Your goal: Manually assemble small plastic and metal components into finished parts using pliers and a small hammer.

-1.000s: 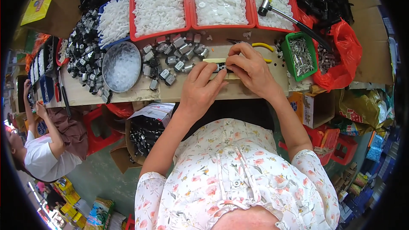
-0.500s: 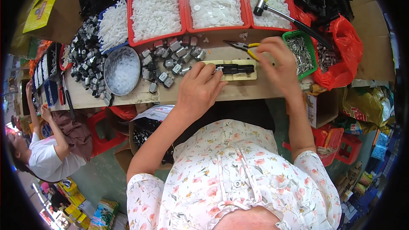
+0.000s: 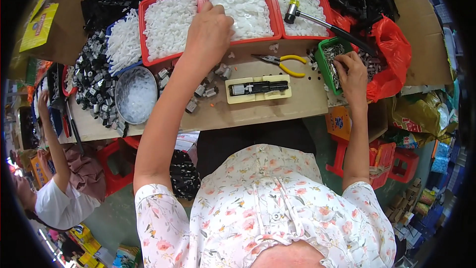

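Observation:
My left hand (image 3: 210, 32) is over the shared rim of two red trays, its fingers bunched and their tips hidden at the white plastic discs (image 3: 243, 7). At the right, my right hand (image 3: 353, 75) dips curled fingers into a green tray (image 3: 326, 69) of small metal pins (image 3: 333, 54). What either hand pinches is hidden. Between my arms lies a cream fixture block (image 3: 258, 98), holding a black plastic housing (image 3: 272, 86) with a small silver motor (image 3: 238, 90) at its left end. Pliers (image 3: 285, 59) with yellow handles rest behind the block.
A hammer (image 3: 322, 25) leans across the right red tray. Small motors (image 3: 96, 77) are piled at left beside a round metal bowl (image 3: 135, 95). A red plastic bag (image 3: 389, 59) stands beyond my right hand. At far left sits another person (image 3: 64, 198).
My left hand has left the fixture block and moved up to the red trays. My right hand has gone from beside the pliers to the green tray. The view has shifted slightly.

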Action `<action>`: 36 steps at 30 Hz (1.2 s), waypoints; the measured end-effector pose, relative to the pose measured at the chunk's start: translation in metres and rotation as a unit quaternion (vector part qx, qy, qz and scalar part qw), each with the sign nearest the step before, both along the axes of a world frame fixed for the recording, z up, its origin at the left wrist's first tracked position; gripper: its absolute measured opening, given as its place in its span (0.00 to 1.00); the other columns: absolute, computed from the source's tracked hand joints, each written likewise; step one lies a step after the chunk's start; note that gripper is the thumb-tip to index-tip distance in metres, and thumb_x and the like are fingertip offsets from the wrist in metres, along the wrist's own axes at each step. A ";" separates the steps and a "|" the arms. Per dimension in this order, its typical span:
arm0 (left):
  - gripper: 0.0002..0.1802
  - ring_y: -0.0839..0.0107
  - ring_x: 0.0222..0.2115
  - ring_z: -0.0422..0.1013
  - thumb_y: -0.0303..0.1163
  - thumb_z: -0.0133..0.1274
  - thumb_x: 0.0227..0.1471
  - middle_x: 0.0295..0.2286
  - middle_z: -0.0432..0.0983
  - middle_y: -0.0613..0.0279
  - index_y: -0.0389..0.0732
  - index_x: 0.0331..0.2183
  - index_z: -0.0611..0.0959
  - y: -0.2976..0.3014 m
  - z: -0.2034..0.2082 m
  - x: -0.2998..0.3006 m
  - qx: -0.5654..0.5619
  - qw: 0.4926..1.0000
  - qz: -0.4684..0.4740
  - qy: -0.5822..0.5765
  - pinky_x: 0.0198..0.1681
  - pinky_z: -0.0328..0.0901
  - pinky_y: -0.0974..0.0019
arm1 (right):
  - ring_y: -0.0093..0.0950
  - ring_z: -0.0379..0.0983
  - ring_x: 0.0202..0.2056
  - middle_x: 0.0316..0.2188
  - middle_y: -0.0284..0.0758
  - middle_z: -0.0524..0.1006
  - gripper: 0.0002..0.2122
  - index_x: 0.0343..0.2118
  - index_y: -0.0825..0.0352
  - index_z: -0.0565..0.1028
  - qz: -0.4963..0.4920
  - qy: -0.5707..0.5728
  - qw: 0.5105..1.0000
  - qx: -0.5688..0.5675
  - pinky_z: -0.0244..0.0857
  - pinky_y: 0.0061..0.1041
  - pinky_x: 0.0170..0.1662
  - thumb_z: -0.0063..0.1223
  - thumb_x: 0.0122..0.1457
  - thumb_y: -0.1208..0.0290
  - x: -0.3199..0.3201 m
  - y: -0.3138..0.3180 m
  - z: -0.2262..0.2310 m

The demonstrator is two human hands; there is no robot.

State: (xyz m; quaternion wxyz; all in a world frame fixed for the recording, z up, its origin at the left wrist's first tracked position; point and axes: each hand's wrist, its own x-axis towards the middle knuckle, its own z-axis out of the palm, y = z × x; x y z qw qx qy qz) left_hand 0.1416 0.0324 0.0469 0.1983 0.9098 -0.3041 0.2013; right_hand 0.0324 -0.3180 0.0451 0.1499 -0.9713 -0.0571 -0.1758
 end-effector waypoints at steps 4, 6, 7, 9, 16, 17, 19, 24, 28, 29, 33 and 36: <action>0.05 0.55 0.36 0.70 0.26 0.61 0.41 0.27 0.76 0.54 0.36 0.19 0.83 -0.002 -0.002 0.012 0.036 0.999 -0.016 0.000 0.42 0.69 0.57 | 0.36 0.74 0.30 0.31 0.40 0.75 0.05 0.35 0.73 0.79 -0.016 0.026 0.998 0.055 0.66 0.31 0.34 0.58 0.57 0.79 -0.002 -0.005 0.001; 0.05 0.55 0.36 0.70 0.26 0.61 0.41 0.27 0.77 0.54 0.36 0.20 0.83 -0.002 -0.001 0.013 0.030 0.999 -0.023 -0.001 0.42 0.69 0.57 | 0.37 0.75 0.31 0.31 0.41 0.75 0.05 0.35 0.73 0.78 -0.021 0.021 0.998 0.052 0.66 0.31 0.35 0.58 0.57 0.79 -0.002 -0.010 -0.002; 0.04 0.55 0.36 0.70 0.26 0.61 0.42 0.27 0.77 0.54 0.36 0.20 0.84 -0.003 0.000 0.014 0.022 0.999 -0.026 -0.003 0.41 0.69 0.56 | 0.38 0.75 0.31 0.31 0.41 0.75 0.05 0.35 0.73 0.78 -0.022 0.015 0.998 0.048 0.67 0.32 0.36 0.58 0.57 0.78 -0.002 -0.013 -0.003; 0.04 0.54 0.36 0.71 0.26 0.61 0.44 0.27 0.77 0.54 0.35 0.22 0.85 -0.002 0.003 0.010 -0.002 0.999 -0.039 0.008 0.41 0.68 0.55 | 0.39 0.75 0.32 0.31 0.41 0.75 0.04 0.34 0.73 0.78 -0.013 0.015 0.999 0.032 0.67 0.33 0.36 0.58 0.57 0.78 -0.003 -0.015 -0.001; 0.10 0.75 0.25 0.75 0.30 0.62 0.54 0.26 0.83 0.57 0.33 0.35 0.87 -0.013 0.017 -0.039 -0.293 0.921 0.083 0.243 0.31 0.67 0.72 | 0.41 0.74 0.32 0.30 0.42 0.74 0.02 0.33 0.72 0.76 -0.009 -0.002 1.000 0.002 0.66 0.34 0.36 0.56 0.57 0.80 -0.004 -0.010 0.011; 0.10 0.75 0.25 0.75 0.30 0.62 0.54 0.26 0.83 0.57 0.33 0.35 0.87 -0.015 0.015 -0.047 -0.293 0.921 0.083 0.242 0.31 0.67 0.72 | 0.40 0.75 0.31 0.30 0.42 0.74 0.02 0.33 0.71 0.76 -0.018 -0.013 0.999 0.039 0.66 0.33 0.35 0.56 0.57 0.81 -0.006 -0.006 0.016; 0.11 0.81 0.28 0.74 0.30 0.63 0.54 0.27 0.83 0.63 0.31 0.36 0.87 -0.027 0.013 -0.066 -0.492 0.782 0.032 0.381 0.32 0.66 0.75 | 0.37 0.75 0.31 0.30 0.41 0.75 0.03 0.33 0.71 0.76 0.012 -0.011 0.995 0.098 0.66 0.31 0.35 0.56 0.57 0.81 -0.009 0.014 0.028; 0.09 0.80 0.33 0.77 0.23 0.61 0.55 0.32 0.83 0.62 0.31 0.39 0.87 -0.045 0.011 -0.097 -0.514 0.752 0.036 0.410 0.38 0.70 0.76 | 0.27 0.75 0.31 0.30 0.36 0.77 0.04 0.34 0.72 0.77 0.134 0.063 0.943 0.299 0.66 0.24 0.33 0.58 0.56 0.81 -0.014 0.093 0.040; 0.09 0.80 0.33 0.77 0.23 0.61 0.55 0.34 0.84 0.63 0.32 0.40 0.86 -0.048 0.000 -0.109 -0.522 0.766 0.025 0.375 0.38 0.70 0.76 | 0.27 0.76 0.30 0.30 0.36 0.78 0.04 0.34 0.72 0.78 0.173 0.063 0.931 0.316 0.67 0.24 0.32 0.60 0.55 0.81 -0.012 0.123 0.029; 0.09 0.80 0.33 0.77 0.23 0.61 0.55 0.34 0.84 0.63 0.32 0.40 0.86 -0.048 0.001 -0.111 -0.523 0.766 0.026 0.373 0.38 0.70 0.76 | 0.28 0.76 0.30 0.30 0.36 0.78 0.04 0.34 0.72 0.78 0.181 0.049 0.934 0.304 0.67 0.25 0.32 0.60 0.55 0.82 -0.011 0.126 0.028; 0.10 0.83 0.33 0.74 0.21 0.61 0.55 0.34 0.83 0.65 0.32 0.41 0.86 -0.043 0.001 -0.118 -0.481 0.810 0.028 0.335 0.36 0.68 0.78 | 0.28 0.76 0.30 0.30 0.37 0.78 0.04 0.34 0.72 0.78 0.168 0.058 0.934 0.309 0.67 0.25 0.33 0.60 0.55 0.81 -0.012 0.134 0.032; 0.10 0.79 0.30 0.75 0.21 0.61 0.52 0.32 0.83 0.61 0.34 0.39 0.87 -0.043 0.003 -0.120 -0.449 0.843 0.032 0.296 0.34 0.69 0.75 | 0.27 0.76 0.30 0.30 0.36 0.78 0.04 0.34 0.72 0.79 0.170 0.063 0.932 0.314 0.67 0.24 0.32 0.60 0.55 0.80 -0.013 0.134 0.030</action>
